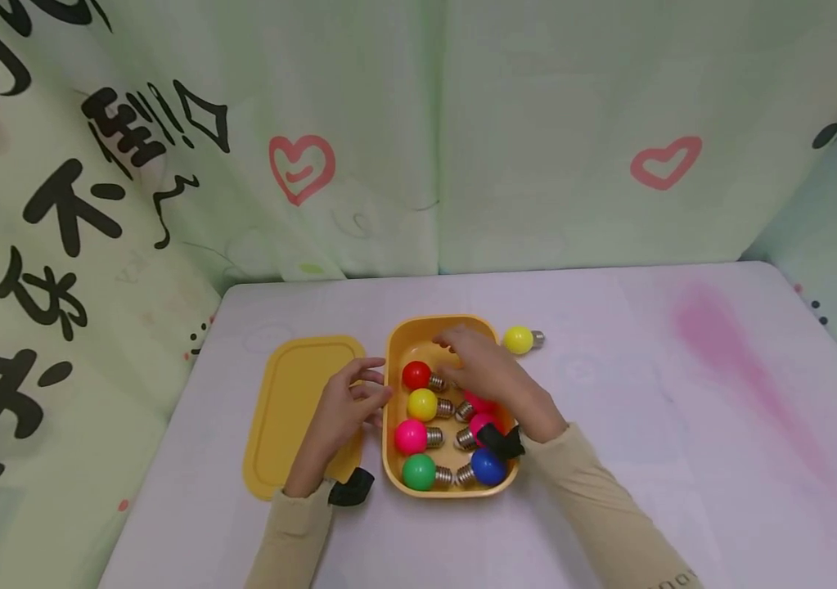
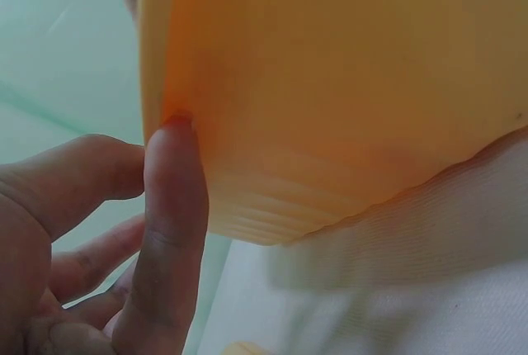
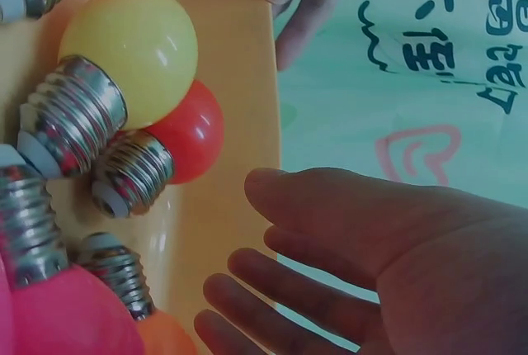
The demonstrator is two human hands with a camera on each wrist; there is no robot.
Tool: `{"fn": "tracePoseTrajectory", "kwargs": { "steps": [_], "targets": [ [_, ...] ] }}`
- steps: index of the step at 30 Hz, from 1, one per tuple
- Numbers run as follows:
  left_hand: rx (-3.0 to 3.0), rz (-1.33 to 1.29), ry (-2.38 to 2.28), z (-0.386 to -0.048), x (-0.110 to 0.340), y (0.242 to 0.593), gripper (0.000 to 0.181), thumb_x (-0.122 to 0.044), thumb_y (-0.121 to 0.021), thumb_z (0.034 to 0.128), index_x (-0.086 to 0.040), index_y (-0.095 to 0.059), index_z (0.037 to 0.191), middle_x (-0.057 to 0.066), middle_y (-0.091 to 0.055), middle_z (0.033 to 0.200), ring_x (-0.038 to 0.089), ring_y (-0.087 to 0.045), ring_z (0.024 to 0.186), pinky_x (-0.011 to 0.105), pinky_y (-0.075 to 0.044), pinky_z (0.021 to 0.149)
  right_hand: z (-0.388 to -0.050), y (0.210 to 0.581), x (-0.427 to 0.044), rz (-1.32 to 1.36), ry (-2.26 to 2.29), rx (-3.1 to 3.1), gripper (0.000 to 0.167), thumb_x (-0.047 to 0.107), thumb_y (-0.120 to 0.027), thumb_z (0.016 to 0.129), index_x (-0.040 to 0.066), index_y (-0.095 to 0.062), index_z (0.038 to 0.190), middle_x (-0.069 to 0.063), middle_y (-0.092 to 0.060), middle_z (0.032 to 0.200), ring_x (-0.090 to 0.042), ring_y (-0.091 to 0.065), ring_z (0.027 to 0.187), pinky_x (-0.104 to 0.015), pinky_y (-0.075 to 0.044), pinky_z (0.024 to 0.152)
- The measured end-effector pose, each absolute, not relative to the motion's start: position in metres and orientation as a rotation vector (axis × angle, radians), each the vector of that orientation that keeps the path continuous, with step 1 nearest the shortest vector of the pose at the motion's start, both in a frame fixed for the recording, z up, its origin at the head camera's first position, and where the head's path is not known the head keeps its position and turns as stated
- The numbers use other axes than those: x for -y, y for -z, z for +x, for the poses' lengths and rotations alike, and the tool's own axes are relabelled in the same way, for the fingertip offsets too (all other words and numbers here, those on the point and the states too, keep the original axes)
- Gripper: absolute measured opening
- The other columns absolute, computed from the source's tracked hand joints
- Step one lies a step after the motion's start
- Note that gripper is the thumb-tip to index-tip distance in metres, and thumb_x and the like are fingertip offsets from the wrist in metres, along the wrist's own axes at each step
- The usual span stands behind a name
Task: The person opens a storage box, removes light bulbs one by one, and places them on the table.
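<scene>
A yellow box holds several bulbs with screw bases: red, yellow, pink and green down its left side, blue and pink ones at right. An orange bulb shows in the right wrist view. My left hand touches the box's left rim and outer wall with its fingertips, as the left wrist view shows. Over the far part of the box, my right hand is spread with nothing held; its wrist partly covers the right-hand bulbs.
Left of the box lies a flat yellow lid, partly under my left hand and wrist. Another yellow bulb lies on the table just outside the box's far right corner. A curtain hangs behind the table.
</scene>
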State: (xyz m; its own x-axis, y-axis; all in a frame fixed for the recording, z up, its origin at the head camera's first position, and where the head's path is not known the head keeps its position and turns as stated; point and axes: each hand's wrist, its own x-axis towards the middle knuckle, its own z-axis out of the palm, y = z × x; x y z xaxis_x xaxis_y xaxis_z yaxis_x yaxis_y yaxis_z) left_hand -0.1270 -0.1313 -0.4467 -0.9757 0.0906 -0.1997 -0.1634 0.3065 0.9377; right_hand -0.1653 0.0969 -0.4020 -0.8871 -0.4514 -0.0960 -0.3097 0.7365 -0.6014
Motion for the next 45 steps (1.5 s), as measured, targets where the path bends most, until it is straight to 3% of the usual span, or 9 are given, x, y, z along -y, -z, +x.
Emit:
{"fn": "tracePoseTrajectory", "kwargs": {
  "steps": [10,18,33,45],
  "targets": [
    [-2.371,-0.063,-1.729,-0.127,0.132,0.444,0.047,-0.010,-0.072,0.0906,-0.012,-0.056,0.135,0.013,-0.062,0.113,0.020,-0.067,0.080,0.031,-0.061,0.066,-0.170,0.406,-0.081,-0.575,0.828,-2.661,0.042,0.018,-0.066,0.094,0.001,-0.058,0.132,-0.015,-0.062,0.127,-0.029,-0.060,0.114,-0.043,-0.052,0.100],
    [-2.369,-0.058,-1.733,-0.127,0.134,0.442,0.048,-0.009,-0.072,0.0905,-0.011,-0.056,0.136,0.013,-0.062,0.112,0.021,-0.067,0.081,0.032,-0.061,0.066,-0.174,0.409,-0.073,-0.650,0.722,-2.686,0.045,0.028,-0.067,0.096,0.001,-0.059,0.131,-0.015,-0.064,0.122,-0.028,-0.063,0.109,-0.040,-0.054,0.097],
    [-2.357,-0.038,-1.739,-0.127,0.134,0.446,0.047,-0.011,-0.072,0.0907,-0.011,-0.056,0.135,0.013,-0.062,0.112,0.020,-0.068,0.080,0.032,-0.061,0.065,-0.178,0.417,-0.069,-0.697,0.725,-2.638,0.040,0.023,-0.067,0.095,0.002,-0.060,0.128,-0.011,-0.068,0.109,-0.022,-0.061,0.091,-0.035,-0.056,0.090],
    [-2.346,-0.014,-1.748,-0.126,0.134,0.447,0.048,-0.009,-0.072,0.0905,-0.010,-0.055,0.136,0.013,-0.062,0.111,0.020,-0.068,0.077,0.033,-0.061,0.064,-0.175,0.419,-0.070,-0.736,0.766,-2.643,0.036,0.022,-0.066,0.097,0.004,-0.061,0.128,-0.010,-0.069,0.112,-0.024,-0.064,0.098,-0.037,-0.055,0.094]
  ]
}}
